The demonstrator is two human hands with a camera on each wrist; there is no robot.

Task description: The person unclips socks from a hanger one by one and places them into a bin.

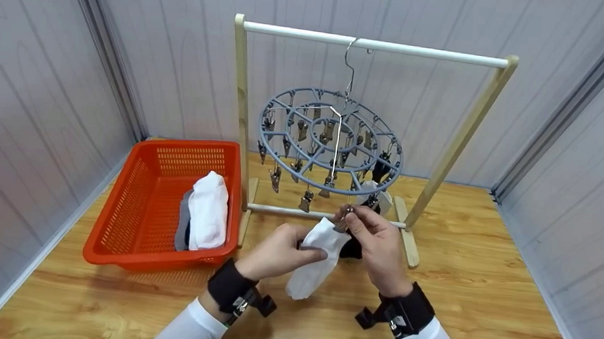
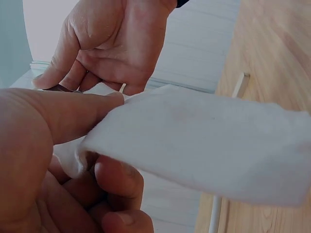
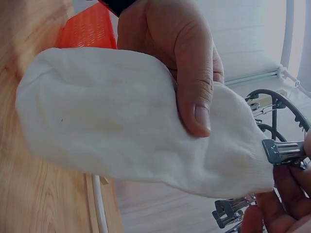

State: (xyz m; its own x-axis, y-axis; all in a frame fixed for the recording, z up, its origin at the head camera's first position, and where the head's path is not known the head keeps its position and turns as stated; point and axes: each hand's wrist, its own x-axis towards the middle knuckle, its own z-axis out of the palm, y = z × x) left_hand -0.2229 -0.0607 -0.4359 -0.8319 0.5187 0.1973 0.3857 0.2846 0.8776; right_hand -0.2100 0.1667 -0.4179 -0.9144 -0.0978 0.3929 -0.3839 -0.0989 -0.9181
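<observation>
A white sock [image 1: 310, 278] hangs toe-down in front of the round hanger [image 1: 327, 189]. Near its cuff my left hand [image 1: 286, 250] pinches the fabric, thumb on top, as the right wrist view also shows. My right hand [image 1: 380, 247] grips a metal clip [image 3: 284, 151] of the hanger between thumb and fingers. The clip's grey jaws meet the cuff edge; whether they bite on it I cannot tell. Behind the right hand, black fabric [image 1: 381, 167] and a white piece [image 1: 384, 202] hang from the hanger's right side, partly hidden.
The hanger hooks onto the white bar [image 1: 302, 33] of a wooden stand [image 1: 460, 144]. Several unused clips [image 1: 305, 201] dangle from it. At the left stands an orange basket [image 1: 160, 259] holding a white sock [image 1: 210, 211] and grey fabric [image 1: 184, 219]. Panelled walls surround the wooden floor.
</observation>
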